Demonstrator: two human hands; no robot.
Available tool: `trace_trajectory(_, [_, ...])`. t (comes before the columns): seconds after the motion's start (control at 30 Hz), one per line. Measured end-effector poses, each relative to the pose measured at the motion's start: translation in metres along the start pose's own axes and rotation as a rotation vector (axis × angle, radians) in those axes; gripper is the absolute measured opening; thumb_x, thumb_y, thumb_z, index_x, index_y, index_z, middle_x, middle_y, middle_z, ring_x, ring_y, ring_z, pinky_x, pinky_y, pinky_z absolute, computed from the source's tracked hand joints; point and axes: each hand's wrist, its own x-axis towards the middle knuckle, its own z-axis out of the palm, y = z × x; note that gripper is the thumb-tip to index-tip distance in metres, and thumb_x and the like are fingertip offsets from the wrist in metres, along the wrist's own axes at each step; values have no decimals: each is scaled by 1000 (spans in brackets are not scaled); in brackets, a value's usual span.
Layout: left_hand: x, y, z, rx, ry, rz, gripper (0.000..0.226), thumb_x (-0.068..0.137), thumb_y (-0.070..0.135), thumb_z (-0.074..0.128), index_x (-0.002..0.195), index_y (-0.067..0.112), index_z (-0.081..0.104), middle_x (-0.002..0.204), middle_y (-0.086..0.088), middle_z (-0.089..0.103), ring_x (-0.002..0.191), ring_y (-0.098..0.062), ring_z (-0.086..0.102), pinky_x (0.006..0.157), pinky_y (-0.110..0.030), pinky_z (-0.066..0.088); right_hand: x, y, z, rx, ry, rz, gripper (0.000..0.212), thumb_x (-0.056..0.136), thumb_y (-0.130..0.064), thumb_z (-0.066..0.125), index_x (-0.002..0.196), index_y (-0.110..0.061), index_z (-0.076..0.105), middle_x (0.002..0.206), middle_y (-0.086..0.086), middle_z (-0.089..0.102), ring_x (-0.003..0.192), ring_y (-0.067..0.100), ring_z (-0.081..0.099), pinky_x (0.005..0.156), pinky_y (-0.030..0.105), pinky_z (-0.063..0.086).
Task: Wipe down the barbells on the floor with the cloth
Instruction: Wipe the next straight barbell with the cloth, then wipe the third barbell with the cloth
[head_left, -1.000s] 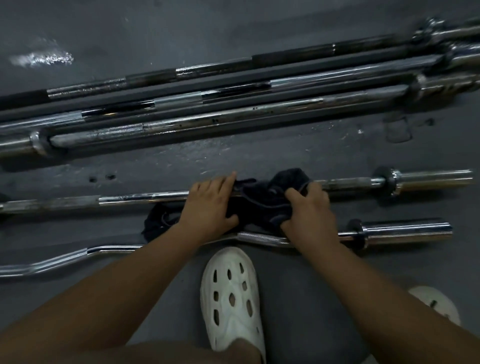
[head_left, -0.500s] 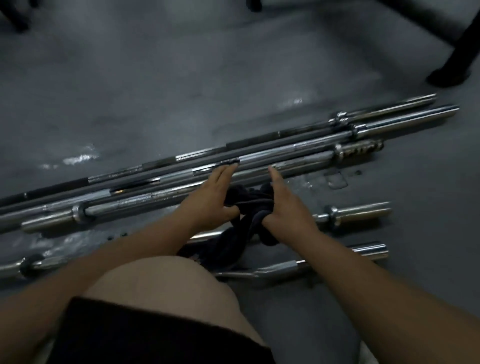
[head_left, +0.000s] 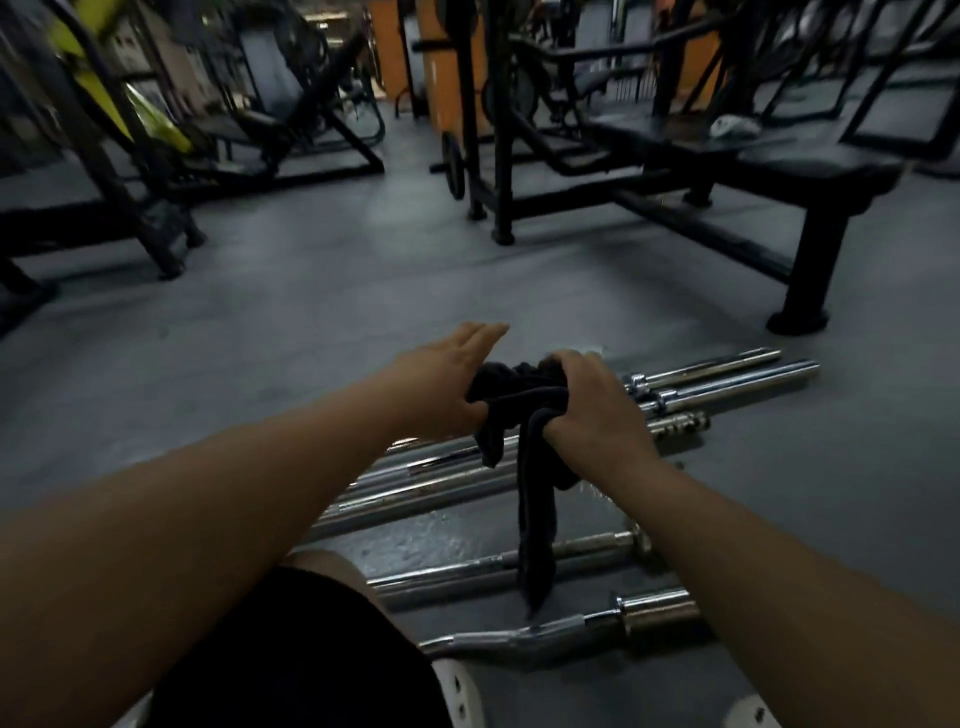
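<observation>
right hand (head_left: 587, 410): we see it grip the bunched black cloth (head_left: 519, 389) over the barbells (head_left: 737, 385).
left hand (head_left: 441, 384): we see fingers straight, wide, touching the cloth.

Five barbells (head_left: 727, 387), one dark cloth (head_left: 525, 397), two hands (head_left: 592, 410), two white shoes (head_left: 460, 696).

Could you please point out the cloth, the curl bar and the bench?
cloth (head_left: 511, 387): head view, bunched upper part.
curl bar (head_left: 657, 612): head view, chrome sleeve.
bench (head_left: 779, 156): head view, pad top.
</observation>
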Motion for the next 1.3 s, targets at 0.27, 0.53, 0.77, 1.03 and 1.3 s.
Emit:
trace_trajectory(0.27, [-8,16,-14,30,89,31,94,87,41,66,157,28,3,160,6,15,136,-26,42,103,-44,46,5,-19,-38,-40,159,-23,55,75,-13,64,128,-21,53,119,6,50,111,31,52,87,38,47])
trace_trajectory(0.53, [25,-10,29,-141,57,-138,101,87,38,67,157,26,-5,165,-1,4,146,-28,26,114,-41,33,40,23,-26,-63,217,66,57,74,-11,63,128,-25,53,115,0,46,109,28,52,85,35,45])
trace_trajectory(0.77, [85,-37,57,-211,48,-270,95,89,36,65,157,23,1,163,-6,10,143,-32,31,113,-41,32,81,89,22,27,158,134,61,67,-10,60,126,-23,55,119,6,51,111,30,52,98,43,47])
trace_trajectory(1.03, [121,-35,141,-157,-78,-416,91,89,32,65,158,20,5,161,-7,15,140,-33,34,110,-43,36,132,162,32,93,102,190,56,71,-7,60,125,-21,56,111,-4,43,109,24,51,95,36,46])
trace_trajectory(1.3, [110,16,222,-274,-126,-501,89,88,28,61,158,21,7,161,-3,15,140,-29,33,107,-39,38,144,209,49,22,-100,164,54,71,-8,60,123,-21,54,119,5,50,110,28,51,94,43,49])
